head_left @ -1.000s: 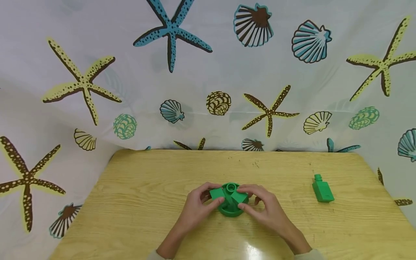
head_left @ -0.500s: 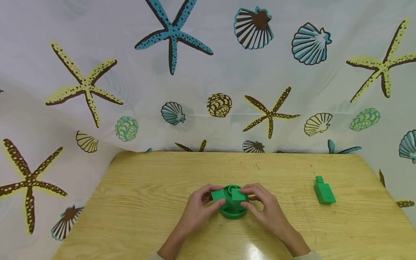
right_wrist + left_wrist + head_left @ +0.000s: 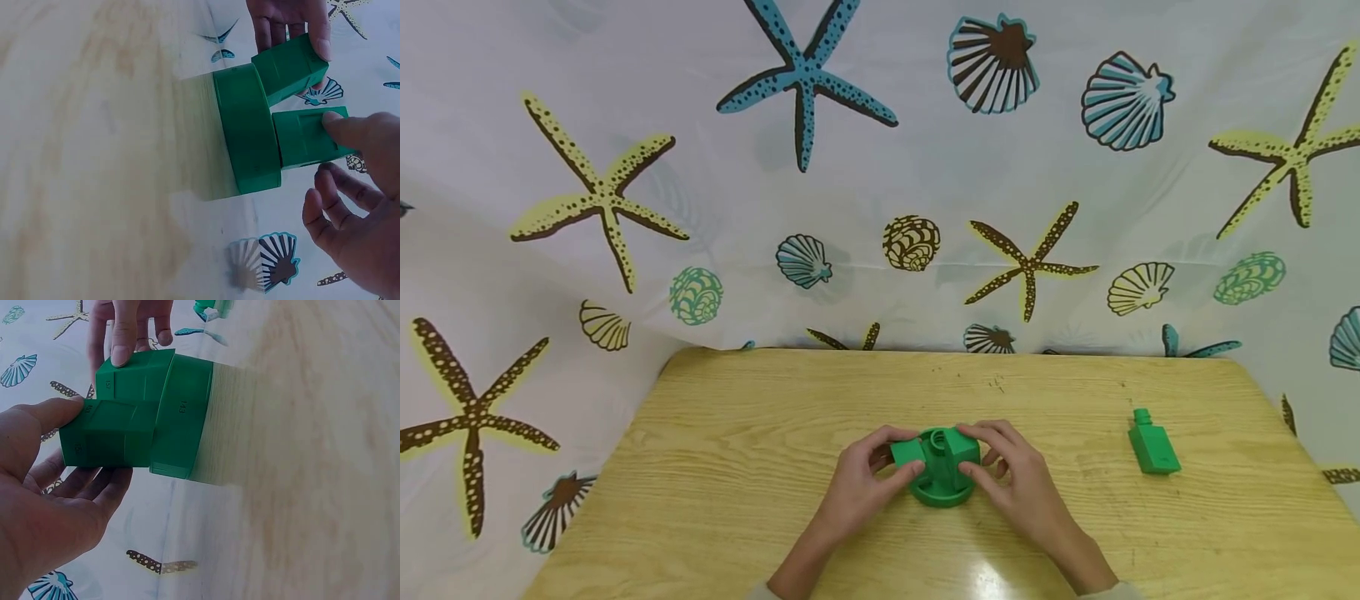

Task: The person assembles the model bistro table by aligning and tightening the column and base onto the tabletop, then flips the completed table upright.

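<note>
A round green base [image 3: 942, 502] with a raised rim and a small ring [image 3: 937, 440] at its back stands on the table. Two square green blocks rise from it. My left hand [image 3: 865, 479] pinches the left block [image 3: 907, 452] between thumb and fingers; in the right wrist view this left block [image 3: 290, 69] leans outward from the base. The right block [image 3: 962, 450] is gripped by my right hand [image 3: 1018, 475], thumb on its near side and fingers behind. In the left wrist view the base's side [image 3: 181, 419] bears small printed digits. The blocks' lower ends are hidden inside the rim.
A green bottle-shaped piece [image 3: 1153, 448] with a narrow neck lies on the wooden table [image 3: 737, 467] at the right. Behind and beside the table hangs a white cloth [image 3: 850, 192] printed with starfish and shells.
The right block has turned in my right hand and shifted slightly right, so its left side face now shows. My left hand keeps its hold on the left block.
</note>
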Demonstrator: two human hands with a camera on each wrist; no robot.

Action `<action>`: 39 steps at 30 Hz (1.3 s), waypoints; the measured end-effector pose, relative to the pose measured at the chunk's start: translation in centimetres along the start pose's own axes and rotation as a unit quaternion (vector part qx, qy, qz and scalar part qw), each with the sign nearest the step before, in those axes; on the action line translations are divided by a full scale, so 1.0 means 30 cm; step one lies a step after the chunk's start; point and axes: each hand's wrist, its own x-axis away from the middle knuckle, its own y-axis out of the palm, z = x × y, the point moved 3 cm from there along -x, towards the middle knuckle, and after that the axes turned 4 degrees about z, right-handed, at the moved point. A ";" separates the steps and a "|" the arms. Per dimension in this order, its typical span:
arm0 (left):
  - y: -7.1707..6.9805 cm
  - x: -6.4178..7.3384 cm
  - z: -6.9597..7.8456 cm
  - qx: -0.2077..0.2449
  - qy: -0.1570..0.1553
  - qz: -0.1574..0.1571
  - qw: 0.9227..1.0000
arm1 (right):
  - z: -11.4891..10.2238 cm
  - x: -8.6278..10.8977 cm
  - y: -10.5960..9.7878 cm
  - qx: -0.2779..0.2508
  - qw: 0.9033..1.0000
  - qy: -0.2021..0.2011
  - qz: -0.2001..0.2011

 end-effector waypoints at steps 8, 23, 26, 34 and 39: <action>0.002 0.000 0.002 0.003 -0.005 0.005 1.000 | 0.008 0.003 -0.016 -0.086 0.996 0.010 0.013; 0.008 0.001 0.000 0.001 -0.003 0.009 1.000 | -0.004 0.004 -0.070 -0.072 0.997 0.000 -0.019; 0.004 0.002 0.000 -0.003 -0.002 0.011 1.000 | -0.001 0.005 -0.078 -0.115 0.993 0.020 -0.030; 0.001 0.004 -0.001 -0.004 -0.001 0.011 1.000 | 0.016 0.011 -0.069 -0.122 0.991 0.046 -0.030; 0.003 0.000 -0.003 -0.003 0.005 0.010 1.000 | 0.015 0.013 -0.054 -0.078 0.996 0.025 -0.033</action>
